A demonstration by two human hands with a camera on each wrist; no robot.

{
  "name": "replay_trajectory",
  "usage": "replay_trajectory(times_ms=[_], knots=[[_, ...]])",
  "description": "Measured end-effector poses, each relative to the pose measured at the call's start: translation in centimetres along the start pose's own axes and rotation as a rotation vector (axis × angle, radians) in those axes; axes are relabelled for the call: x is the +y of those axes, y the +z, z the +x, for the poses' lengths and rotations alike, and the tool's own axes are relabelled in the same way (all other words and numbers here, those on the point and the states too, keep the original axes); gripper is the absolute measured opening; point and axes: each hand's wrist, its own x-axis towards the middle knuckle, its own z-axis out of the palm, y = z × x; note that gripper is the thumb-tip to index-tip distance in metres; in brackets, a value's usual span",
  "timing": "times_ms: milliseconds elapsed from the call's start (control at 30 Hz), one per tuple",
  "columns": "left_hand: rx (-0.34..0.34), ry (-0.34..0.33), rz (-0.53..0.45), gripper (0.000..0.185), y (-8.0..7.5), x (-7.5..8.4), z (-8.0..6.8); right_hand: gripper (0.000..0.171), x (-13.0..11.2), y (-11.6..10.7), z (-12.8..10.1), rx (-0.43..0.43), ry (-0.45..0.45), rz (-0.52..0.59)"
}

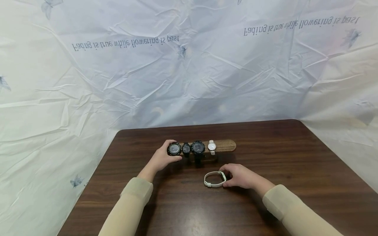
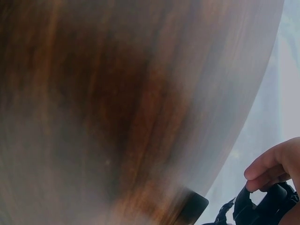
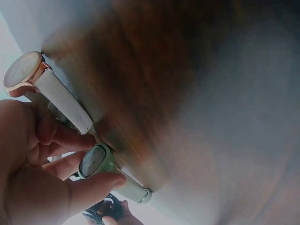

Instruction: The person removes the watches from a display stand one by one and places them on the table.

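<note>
A wooden watch stand lies across the dark table and carries three black watches and a white one. My left hand grips the leftmost black watch at the stand's left end; in the left wrist view its fingers curl over the black watch. My right hand pinches a loose white watch that lies on the table in front of the stand. The right wrist view shows my fingers on that watch's face, with the stand's white watch behind.
A crumpled white sheet printed with butterflies and mirrored text hangs behind the table. The stand's right end is bare wood. Both forearms wear beige sleeves.
</note>
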Motion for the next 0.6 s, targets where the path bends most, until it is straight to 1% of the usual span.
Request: replay_trajectory(times_ms=[167, 400, 600], knots=[[0.000, 0.006, -0.001, 0.070, 0.04, -0.15, 0.10, 0.044, -0.06, -0.02, 0.04, -0.001, 0.003, -0.005], [-0.003, -0.003, 0.001, 0.069, -0.06, 0.01, 0.03, 0.053, -0.07, -0.36, -0.16, -0.018, 0.015, 0.014], [-0.009, 0.000, 0.004, 0.069, -0.13, 0.04, -0.01, 0.055, 0.02, -0.89, -0.35, 0.019, 0.028, 0.040]])
